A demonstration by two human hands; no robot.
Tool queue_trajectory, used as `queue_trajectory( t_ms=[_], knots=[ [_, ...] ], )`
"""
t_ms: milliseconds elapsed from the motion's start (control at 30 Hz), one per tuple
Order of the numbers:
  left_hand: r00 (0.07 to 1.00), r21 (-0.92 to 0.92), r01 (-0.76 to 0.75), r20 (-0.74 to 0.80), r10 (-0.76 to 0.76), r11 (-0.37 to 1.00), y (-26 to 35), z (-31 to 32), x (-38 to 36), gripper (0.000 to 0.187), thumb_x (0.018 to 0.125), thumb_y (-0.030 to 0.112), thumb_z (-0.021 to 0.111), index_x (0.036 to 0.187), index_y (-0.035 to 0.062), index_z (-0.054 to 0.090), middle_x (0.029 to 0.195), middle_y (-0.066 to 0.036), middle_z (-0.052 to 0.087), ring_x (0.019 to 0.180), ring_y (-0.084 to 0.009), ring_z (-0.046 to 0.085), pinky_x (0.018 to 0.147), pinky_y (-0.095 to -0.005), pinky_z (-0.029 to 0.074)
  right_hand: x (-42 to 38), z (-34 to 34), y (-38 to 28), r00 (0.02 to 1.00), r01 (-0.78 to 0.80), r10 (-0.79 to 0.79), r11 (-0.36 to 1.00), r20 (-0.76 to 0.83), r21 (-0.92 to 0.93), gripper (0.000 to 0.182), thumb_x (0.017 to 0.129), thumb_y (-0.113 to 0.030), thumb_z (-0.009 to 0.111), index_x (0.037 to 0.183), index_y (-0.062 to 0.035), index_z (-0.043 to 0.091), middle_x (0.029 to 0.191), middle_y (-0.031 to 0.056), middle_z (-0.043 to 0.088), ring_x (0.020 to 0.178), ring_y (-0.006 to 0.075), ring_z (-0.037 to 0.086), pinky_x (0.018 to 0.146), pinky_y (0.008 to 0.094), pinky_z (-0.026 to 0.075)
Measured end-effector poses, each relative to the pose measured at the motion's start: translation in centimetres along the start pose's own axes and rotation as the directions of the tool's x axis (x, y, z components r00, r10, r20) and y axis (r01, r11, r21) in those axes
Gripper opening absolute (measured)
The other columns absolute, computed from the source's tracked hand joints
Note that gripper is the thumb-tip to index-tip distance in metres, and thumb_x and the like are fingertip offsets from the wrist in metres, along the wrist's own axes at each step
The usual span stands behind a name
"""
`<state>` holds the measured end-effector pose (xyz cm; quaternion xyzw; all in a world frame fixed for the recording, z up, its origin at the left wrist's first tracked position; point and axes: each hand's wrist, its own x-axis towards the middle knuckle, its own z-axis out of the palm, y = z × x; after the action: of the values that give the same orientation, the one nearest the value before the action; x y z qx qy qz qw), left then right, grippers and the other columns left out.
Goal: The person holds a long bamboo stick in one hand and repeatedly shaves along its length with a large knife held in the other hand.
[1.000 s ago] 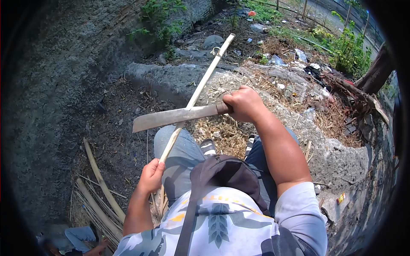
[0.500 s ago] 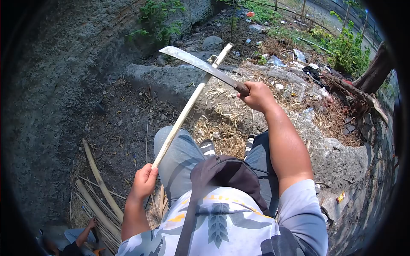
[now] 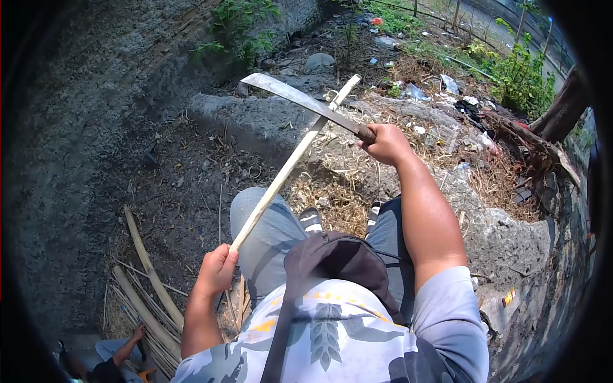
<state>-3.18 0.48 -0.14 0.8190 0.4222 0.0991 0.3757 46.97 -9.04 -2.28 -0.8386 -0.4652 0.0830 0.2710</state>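
Left hand (image 3: 217, 271): fingers closed round near end of peeled wooden stick (image 3: 284, 174). Right hand (image 3: 388, 144): fingers wrapped round handle of machete (image 3: 305, 101). Stick long, pale, fairly straight, slanting forward over left knee (image 3: 278, 214), thin curl (image 3: 329, 96) near far end. Machete blade broad, grey, slightly curved, crossing stick below curl; contact between blade and stick hard to tell.

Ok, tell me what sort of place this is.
Outdoors, probably a rough yard or vacant plot: a weathered wall, scattered litter and sunlit plants suggest it.
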Motion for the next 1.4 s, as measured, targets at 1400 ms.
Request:
queue_trajectory(
  t_ms=[1400],
  knots=[
    [0.995,-0.047,0.026,0.098,-0.022,0.999,-1.3,1.2,1.5,0.026,0.108,0.023,0.057,0.093,0.0025,0.064,0.068,0.000,0.056,0.062,-0.0092,0.049,0.056,-0.0306,0.042,-0.5,-2.4,-0.3,0.976,-0.188,0.170,0.973,-0.134,-0.134,0.023,0.084,-0.027,0.071,0.105,-0.0195,0.077,0.100,0.0151,0.076,0.098,0.0374,0.073,0.086,0.0499,0.057]
  ],
)
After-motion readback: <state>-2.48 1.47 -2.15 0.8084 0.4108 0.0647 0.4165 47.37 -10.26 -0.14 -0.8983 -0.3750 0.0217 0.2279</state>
